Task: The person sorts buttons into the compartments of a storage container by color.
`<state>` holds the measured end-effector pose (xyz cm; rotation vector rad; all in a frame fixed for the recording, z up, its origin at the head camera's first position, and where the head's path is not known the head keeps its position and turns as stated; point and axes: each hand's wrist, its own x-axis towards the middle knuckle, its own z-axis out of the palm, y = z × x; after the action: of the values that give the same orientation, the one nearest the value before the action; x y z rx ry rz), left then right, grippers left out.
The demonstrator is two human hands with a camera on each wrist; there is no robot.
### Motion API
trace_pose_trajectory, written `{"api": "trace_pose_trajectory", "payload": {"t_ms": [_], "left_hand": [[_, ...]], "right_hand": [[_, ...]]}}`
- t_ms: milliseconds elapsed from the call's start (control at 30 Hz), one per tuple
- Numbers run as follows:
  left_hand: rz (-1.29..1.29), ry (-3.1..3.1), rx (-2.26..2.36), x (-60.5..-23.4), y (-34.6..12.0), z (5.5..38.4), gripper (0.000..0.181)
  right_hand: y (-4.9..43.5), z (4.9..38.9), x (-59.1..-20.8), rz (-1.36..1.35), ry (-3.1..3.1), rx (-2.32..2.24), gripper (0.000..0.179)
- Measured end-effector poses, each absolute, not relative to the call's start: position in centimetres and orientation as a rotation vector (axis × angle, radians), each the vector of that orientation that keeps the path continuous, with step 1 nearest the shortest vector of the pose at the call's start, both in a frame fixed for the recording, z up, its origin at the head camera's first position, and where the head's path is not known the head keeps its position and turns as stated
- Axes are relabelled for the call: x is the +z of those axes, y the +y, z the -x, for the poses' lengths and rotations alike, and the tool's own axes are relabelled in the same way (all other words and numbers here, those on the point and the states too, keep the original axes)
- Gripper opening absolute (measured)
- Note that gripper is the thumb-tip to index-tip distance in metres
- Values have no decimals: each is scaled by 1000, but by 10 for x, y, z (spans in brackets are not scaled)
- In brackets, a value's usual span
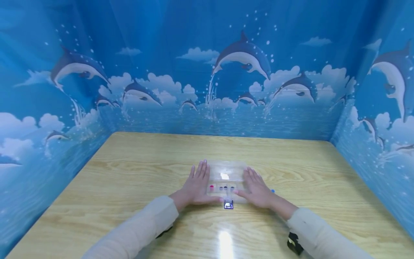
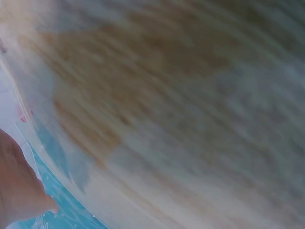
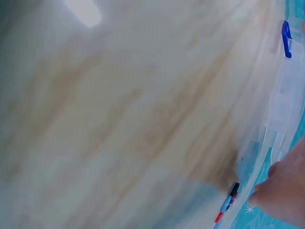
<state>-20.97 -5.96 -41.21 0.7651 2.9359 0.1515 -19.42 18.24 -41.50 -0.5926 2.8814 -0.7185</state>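
A clear plastic box [image 1: 239, 186] lies on the table in the head view, its transparent lid [image 1: 233, 169] seemingly folded back on the far side. Inside sit a small red piece [image 1: 211, 187] and several dark ones [image 1: 225, 188]. A dark blue latch [image 1: 228, 204] sticks out at the front; the right wrist view shows this blue latch [image 3: 286, 39] too. My left hand [image 1: 198, 185] rests along the box's left side, fingers straight, thumb at the front edge. Along the right side lies my right hand [image 1: 257, 190], its fingers likewise extended. Neither hand grips anything.
A small blue item [image 1: 273, 191] pokes out beyond my right hand. Thin black, blue and red items [image 3: 226, 205] lie there in the right wrist view; their kind is unclear. The wood-grain table [image 1: 145, 162] is bordered by dolphin-print curtains [image 1: 168, 72].
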Motion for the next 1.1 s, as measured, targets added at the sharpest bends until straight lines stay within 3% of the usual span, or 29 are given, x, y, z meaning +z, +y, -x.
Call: {"api": "trace_pose_trajectory", "payload": {"t_ms": [600,1100], "left_hand": [[-750,2921,153,-412,-59,209,117],[-752,2933,168,-413,-59,209,117]], "right_hand": [[204,197,-386,608,3081,-1082,58],[234,194,-401,579,3137,-1318,63]]}}
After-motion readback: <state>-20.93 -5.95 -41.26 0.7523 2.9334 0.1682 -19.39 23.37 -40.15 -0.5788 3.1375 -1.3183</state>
